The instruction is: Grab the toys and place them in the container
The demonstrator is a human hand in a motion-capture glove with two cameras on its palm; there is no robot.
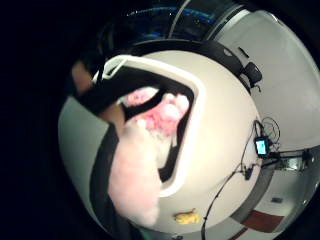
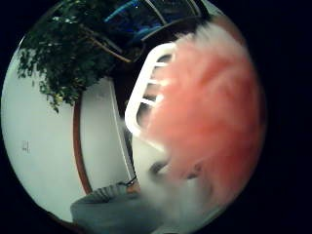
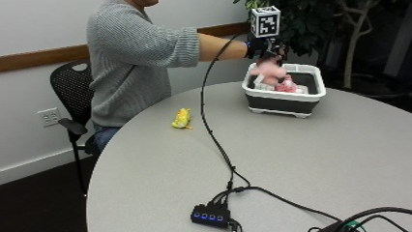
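Gloved right hand (image 3: 262,48) grasped a pink plush toy (image 3: 270,70) above the container (image 3: 283,101), poised for dropping; yellow toy (image 3: 183,118) remained on table (image 3: 289,164).

The container (image 3: 284,100) stands on the table (image 3: 309,159), a toy (image 3: 183,118) lying well apart

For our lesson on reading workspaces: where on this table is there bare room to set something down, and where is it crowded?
Bare table lies between the yellow toy and the container, and in front of the container toward the cable hub. It is crowded at the container, where the right hand holds a pink plush toy above other toys.
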